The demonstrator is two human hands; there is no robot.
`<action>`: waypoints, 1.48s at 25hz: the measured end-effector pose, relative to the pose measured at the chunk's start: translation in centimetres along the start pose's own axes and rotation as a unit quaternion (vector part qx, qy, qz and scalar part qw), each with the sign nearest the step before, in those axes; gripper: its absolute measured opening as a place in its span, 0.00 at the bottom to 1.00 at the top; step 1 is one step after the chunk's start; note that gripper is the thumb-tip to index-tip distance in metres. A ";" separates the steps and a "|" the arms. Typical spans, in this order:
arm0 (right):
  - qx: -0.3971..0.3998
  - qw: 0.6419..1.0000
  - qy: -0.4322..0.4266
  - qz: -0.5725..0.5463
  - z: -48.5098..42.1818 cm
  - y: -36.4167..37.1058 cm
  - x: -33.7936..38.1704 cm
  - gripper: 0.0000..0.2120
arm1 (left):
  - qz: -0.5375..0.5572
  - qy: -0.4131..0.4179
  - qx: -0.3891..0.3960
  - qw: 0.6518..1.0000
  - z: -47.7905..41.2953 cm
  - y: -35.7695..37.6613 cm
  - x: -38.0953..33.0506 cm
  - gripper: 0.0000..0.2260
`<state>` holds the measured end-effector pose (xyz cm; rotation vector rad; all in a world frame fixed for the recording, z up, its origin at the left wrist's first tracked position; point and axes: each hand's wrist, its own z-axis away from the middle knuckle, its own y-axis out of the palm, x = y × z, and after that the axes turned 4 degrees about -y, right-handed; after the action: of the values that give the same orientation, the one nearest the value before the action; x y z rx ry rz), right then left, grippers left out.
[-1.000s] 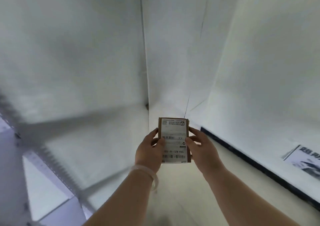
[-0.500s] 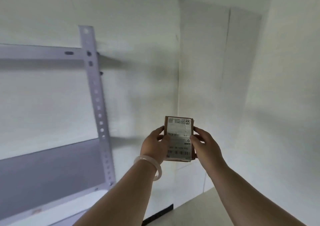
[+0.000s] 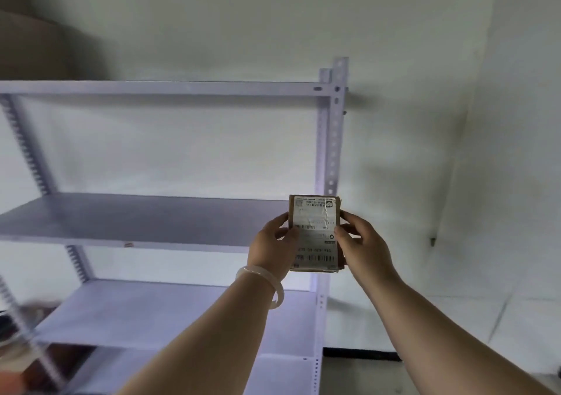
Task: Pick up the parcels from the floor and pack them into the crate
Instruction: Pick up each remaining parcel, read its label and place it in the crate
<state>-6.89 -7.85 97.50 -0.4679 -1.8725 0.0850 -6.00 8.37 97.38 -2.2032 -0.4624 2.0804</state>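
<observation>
A small brown cardboard parcel (image 3: 315,231) with a white shipping label and barcodes is held upright in front of me at arm's length. My left hand (image 3: 270,246) grips its left edge, thumb on the label; a pale bangle circles that wrist. My right hand (image 3: 362,247) grips the right edge, thumb also on the label. No crate and no other parcels are in view.
A white metal shelving rack (image 3: 170,221) with perforated uprights fills the left and centre, right behind the parcel. A white wall (image 3: 440,121) lies behind and to the right. A dark skirting strip (image 3: 361,352) runs along the floor at lower right. Blurred dark items (image 3: 12,325) sit at far left.
The view has swung left, so the shelving rack now fills the frame instead of the bare wall corner. Both hands keep the same hold on the parcel.
</observation>
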 end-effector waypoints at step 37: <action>0.391 0.918 0.019 -0.063 16.9 77.1 14.4 0.17 | 0.055 -0.254 -0.273 0.926 -1.2 -70.6 33.1 0.17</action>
<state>-5.06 70.96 82.52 0.2039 -1.6554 0.7026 -15.31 84.64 83.88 -1.9064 -1.0999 2.8727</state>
